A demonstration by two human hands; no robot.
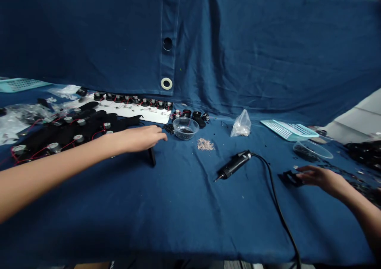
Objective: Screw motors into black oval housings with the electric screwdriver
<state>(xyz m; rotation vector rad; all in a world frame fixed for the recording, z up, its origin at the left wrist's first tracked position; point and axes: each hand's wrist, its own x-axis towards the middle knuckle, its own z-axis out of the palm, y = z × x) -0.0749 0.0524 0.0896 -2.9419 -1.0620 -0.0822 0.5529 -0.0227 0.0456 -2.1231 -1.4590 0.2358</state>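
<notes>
The left hand (138,139) reaches out at ten o'clock. Its grip is open and holds nothing, and it is just beside a small black stick (152,156) on the blue cloth (184,221) of the table. A clear bowl (185,128) of black bits sits near it at twelve o'clock. The right hand (323,178) is at two o'clock. Its fingers (306,173) touch a small black piece (289,177), but I cannot tell if the grip holds it. A black corded tool (235,164) lies between the hands.
</notes>
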